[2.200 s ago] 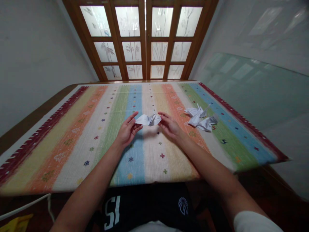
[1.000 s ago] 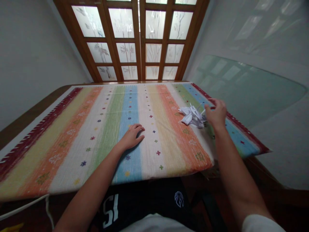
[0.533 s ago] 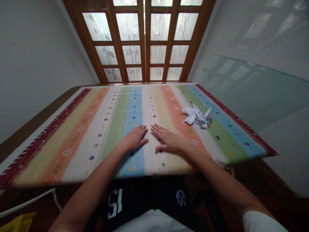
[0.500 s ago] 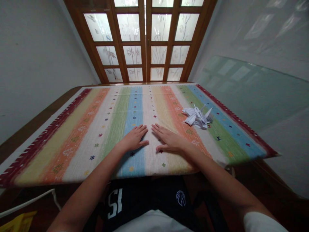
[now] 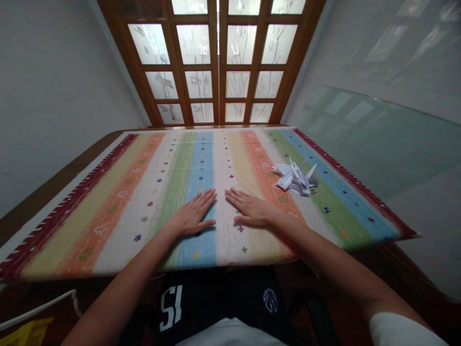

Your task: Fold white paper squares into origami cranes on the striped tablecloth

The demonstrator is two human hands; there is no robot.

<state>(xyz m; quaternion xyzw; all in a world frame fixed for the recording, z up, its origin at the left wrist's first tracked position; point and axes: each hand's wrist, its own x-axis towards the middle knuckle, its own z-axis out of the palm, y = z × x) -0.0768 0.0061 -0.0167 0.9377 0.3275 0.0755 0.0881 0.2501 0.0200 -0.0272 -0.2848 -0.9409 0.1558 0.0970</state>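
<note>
My left hand point(image 5: 194, 213) rests palm down over the blue stripe of a striped tablecloth point(image 5: 118, 192), its fingers straight and the thumb apart. Just across the white stripe, my right hand point(image 5: 251, 207) lies flat too, thumb spread from the fingers. Neither hand holds anything, and a small gap separates their fingertips. Beyond my right hand, to the right, sits a cluster of folded white paper cranes point(image 5: 296, 177) with pointed wings and necks; they overlap, so I cannot tell how many there are.
A wooden double door point(image 5: 218, 72) with patterned glass panes stands behind the table. Along the right wall leans a pale glass sheet point(image 5: 374, 129). The table's near edge is close to my lap. A white cable or tube point(image 5: 39, 307) and a yellow object point(image 5: 29, 332) are low at the left.
My left hand has slid slightly left and toward me, widening the gap between the hands. My right hand has barely shifted. The paper cranes stay in place.
</note>
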